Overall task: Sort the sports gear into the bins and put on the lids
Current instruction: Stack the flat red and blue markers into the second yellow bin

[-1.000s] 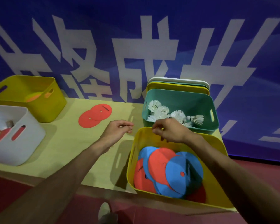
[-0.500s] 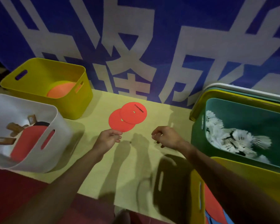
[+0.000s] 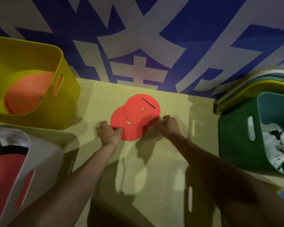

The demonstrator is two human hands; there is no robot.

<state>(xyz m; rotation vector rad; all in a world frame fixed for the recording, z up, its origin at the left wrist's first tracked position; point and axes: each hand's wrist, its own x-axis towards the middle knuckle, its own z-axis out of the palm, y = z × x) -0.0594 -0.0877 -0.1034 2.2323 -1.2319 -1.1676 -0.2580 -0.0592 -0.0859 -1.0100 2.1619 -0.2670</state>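
Two flat red discs overlap on the yellow table [image 3: 154, 169], the upper disc [image 3: 142, 108] lying partly over the lower disc [image 3: 129, 133]. My left hand [image 3: 107, 134] is at the lower disc's left edge, with the thumb pinching down on its rim. My right hand [image 3: 170, 126] has curled fingers against the right edge of the discs; whether it grips one is hidden by shadow. Both discs still lie flat on the table.
A yellow bin [image 3: 67, 74] at the back left holds orange markers. A white bin [image 3: 44, 161] at the front left holds a red paddle. The green bin [image 3: 236, 136] on the right holds white shuttlecocks, with stacked lids [image 3: 252, 84] behind it. A blue banner wall closes the back.
My view swung left from the yellow bin of discs to the table's middle. Both hands moved forward from open air to the edges of the two red discs.
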